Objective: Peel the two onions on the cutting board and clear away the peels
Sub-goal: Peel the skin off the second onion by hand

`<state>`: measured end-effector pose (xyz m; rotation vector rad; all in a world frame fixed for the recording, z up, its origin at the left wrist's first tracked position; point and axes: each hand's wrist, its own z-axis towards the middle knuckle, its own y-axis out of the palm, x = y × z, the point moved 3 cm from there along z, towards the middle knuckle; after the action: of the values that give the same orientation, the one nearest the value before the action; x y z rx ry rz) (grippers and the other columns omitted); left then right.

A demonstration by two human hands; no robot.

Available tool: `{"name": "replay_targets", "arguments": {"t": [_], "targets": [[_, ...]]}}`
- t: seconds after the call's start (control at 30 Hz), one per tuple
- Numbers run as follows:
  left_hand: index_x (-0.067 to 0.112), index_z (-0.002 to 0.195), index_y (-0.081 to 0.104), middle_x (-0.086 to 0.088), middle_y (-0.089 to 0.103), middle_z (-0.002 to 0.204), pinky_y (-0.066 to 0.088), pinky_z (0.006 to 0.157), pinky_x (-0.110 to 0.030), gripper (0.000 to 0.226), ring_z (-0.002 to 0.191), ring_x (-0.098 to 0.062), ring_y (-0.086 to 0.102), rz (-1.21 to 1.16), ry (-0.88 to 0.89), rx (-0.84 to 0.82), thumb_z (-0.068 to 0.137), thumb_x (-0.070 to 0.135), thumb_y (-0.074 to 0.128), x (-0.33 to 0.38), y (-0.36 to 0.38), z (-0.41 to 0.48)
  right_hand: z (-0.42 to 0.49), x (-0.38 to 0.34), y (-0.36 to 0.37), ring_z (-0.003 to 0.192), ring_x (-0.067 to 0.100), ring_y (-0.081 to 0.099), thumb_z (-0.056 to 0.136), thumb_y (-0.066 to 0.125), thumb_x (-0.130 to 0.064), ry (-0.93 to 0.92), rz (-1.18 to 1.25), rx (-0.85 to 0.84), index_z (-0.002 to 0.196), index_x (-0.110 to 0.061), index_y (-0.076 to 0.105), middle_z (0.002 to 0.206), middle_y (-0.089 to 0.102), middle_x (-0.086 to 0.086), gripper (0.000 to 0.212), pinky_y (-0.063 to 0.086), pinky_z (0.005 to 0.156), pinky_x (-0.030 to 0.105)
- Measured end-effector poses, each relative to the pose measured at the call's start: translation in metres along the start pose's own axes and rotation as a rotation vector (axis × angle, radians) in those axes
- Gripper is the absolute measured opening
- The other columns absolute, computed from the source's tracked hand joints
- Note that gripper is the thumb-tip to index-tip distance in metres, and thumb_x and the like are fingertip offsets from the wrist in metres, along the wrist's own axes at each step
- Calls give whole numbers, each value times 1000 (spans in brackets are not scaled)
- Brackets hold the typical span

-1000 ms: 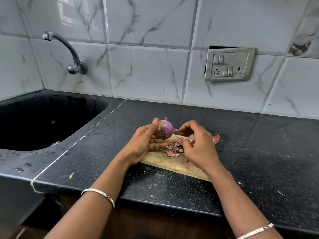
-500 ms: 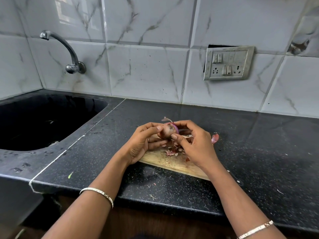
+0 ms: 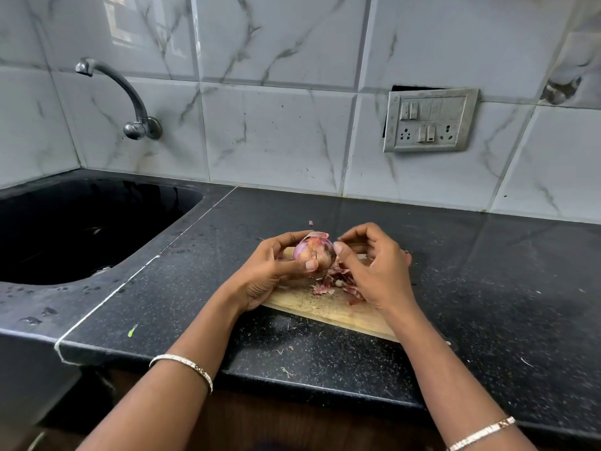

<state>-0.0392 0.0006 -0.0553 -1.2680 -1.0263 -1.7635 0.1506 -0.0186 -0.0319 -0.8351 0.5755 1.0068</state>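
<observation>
My left hand [image 3: 271, 271] grips a purple onion [image 3: 313, 252] just above the wooden cutting board [image 3: 328, 309], thumb in front and fingers curled behind. A loose flap of dry skin [image 3: 317, 235] sticks up from the onion's top. My right hand [image 3: 374, 268] is curled beside the onion, with its thumb and forefinger pinching at the skin on the onion's right side. A heap of reddish peels [image 3: 335, 283] lies on the board under both hands. No second onion shows; my right hand covers the board's far right part.
A black sink [image 3: 81, 229] is sunk into the counter at the left, with a wall tap [image 3: 130, 102] above it. The black counter [image 3: 487, 271] extends right, with small peel scraps near its front edge. A switch panel [image 3: 429, 120] hangs on the tiled wall.
My left hand turned the onion, so its darker root end now faces me. My right hand came up from the peels to the onion's right side and pinches its skin.
</observation>
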Motion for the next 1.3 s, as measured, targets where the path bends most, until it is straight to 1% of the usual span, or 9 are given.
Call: {"name": "replay_targets", "arguments": {"t": [0.1,0.23,0.3,0.4,0.5,0.67,0.83,1.0,1.3], "targets": [[9,129,67,-26,70,119,61,90,-41,57,102,-33,70,45,12,-30,74,1,80,0,1,0,-2,-3,7,98,1,69,88,77,-35,-34,15,-130,113,-27,70,104,73,-13,27,58,84,31],[10,126,67,-25,72,115,63,85,-42,61,101,-36,72,113,9,-30,69,-2,83,0,1,-1,0,-4,3,84,3,69,89,77,-27,-40,2,-68,90,-25,76,86,75,-12,3,54,76,24],[11,126,66,-20,72,117,62,87,-43,63,105,-37,72,141,18,-29,67,-2,84,0,1,0,2,0,0,79,3,68,89,76,-21,-10,-8,-23,83,-26,75,79,73,-13,8,53,73,24],[15,124,67,-12,72,122,61,89,-42,65,110,-35,71,154,35,5,64,-2,86,0,0,0,2,6,-3,76,0,64,90,74,-15,2,-108,73,81,-26,70,76,69,-15,14,44,69,12],[15,123,66,-7,73,120,61,87,-41,67,110,-32,71,159,38,25,63,-2,88,0,-1,0,2,5,-2,80,1,63,89,73,-14,-39,-140,85,89,-24,68,87,68,-13,11,45,69,16],[9,124,63,-9,73,118,61,87,-36,68,106,-24,71,154,54,31,62,-4,87,2,2,-1,-1,-8,5,91,5,67,86,79,-34,-103,-36,-75,97,-25,71,97,69,-12,16,50,74,17],[9,126,62,-8,73,117,62,85,-37,67,103,-24,71,134,49,24,66,-9,85,1,1,-1,-2,-8,5,88,7,68,81,84,-26,-119,-34,-107,89,-23,71,94,68,-10,15,53,76,24],[8,129,62,-11,73,120,62,85,-36,66,104,-28,72,124,37,24,70,-13,82,0,1,0,-1,-7,6,85,7,68,83,81,-14,-165,-51,-122,87,-17,73,94,67,-9,10,50,72,20],[8,127,65,-13,73,121,62,88,-39,67,105,-30,72,141,31,28,66,-10,85,0,0,0,-1,-9,6,84,5,66,82,81,-11,-215,-98,-120,88,-16,73,93,67,-9,11,47,74,12]]}}
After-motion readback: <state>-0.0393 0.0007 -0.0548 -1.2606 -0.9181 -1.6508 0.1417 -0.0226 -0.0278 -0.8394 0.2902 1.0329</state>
